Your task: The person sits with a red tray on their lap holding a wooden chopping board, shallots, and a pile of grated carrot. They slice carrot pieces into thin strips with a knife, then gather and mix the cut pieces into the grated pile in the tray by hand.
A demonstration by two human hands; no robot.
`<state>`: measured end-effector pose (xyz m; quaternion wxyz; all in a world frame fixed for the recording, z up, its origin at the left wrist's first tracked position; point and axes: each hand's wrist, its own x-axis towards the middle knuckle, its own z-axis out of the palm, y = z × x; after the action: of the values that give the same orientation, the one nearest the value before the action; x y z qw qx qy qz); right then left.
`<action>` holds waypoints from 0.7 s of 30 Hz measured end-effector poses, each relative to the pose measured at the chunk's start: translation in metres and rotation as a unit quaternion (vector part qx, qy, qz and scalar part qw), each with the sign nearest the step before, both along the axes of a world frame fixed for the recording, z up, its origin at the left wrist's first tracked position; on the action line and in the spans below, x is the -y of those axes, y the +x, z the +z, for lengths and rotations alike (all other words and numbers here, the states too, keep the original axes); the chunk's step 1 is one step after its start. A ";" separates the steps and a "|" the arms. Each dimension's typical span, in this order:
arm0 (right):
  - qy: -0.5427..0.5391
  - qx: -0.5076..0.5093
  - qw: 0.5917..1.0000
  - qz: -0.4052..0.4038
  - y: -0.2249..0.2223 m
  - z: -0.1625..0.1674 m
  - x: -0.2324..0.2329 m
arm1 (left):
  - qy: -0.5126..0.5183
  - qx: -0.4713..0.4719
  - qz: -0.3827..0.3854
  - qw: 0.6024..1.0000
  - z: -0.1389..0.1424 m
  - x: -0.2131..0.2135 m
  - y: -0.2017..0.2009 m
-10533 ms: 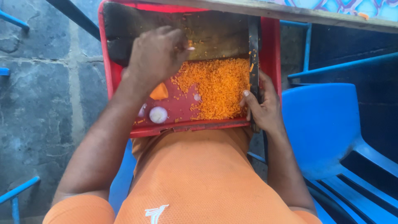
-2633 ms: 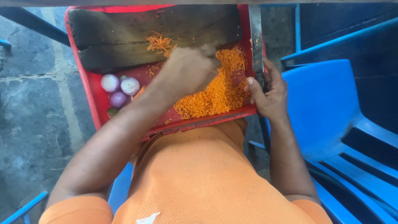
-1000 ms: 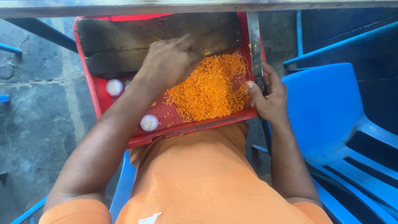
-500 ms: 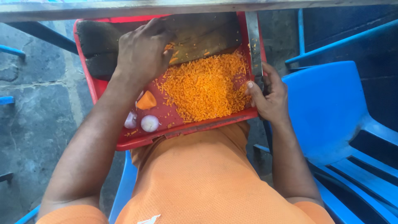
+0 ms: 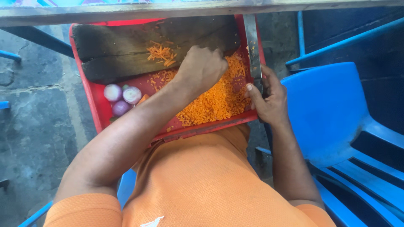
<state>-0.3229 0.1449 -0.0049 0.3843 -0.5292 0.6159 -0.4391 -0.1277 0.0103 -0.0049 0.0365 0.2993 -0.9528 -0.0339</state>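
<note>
Starting at the left, we note three peeled onions [image 5: 122,97] lying loose in the near-left corner of the red tray [image 5: 86,90], which rests on our lap. A dark wooden board [image 5: 126,46] spans the tray's far end, with a few carrot shreds [image 5: 162,52] on it. Our left hand [image 5: 202,67] is curled nearly closed, knuckles up, over the heap of chopped carrot [image 5: 219,98]; whether it holds any, we cannot tell. We judge the carrot light, loose and damp, best scooped with cupped fingers. At the right rim, our right hand [image 5: 265,98] grips the tray edge, closed about a long knife [image 5: 253,50].
</note>
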 end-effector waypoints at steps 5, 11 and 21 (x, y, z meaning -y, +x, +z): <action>-0.010 0.026 1.000 -0.003 0.002 -0.001 -0.001 | 0.013 -0.033 0.007 0.999 -0.002 0.000 -0.001; -0.011 0.045 0.999 0.000 0.001 -0.002 -0.001 | -0.035 -0.192 0.126 0.973 0.020 0.013 0.069; -0.005 -0.029 1.000 -0.002 0.004 0.003 0.001 | 0.084 -0.130 0.106 0.982 0.020 -0.003 0.051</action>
<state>-0.3191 0.1443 -0.0016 0.3627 -0.5423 0.6255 -0.4280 -0.0770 0.0137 0.0155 0.1386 0.3937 -0.8966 -0.1483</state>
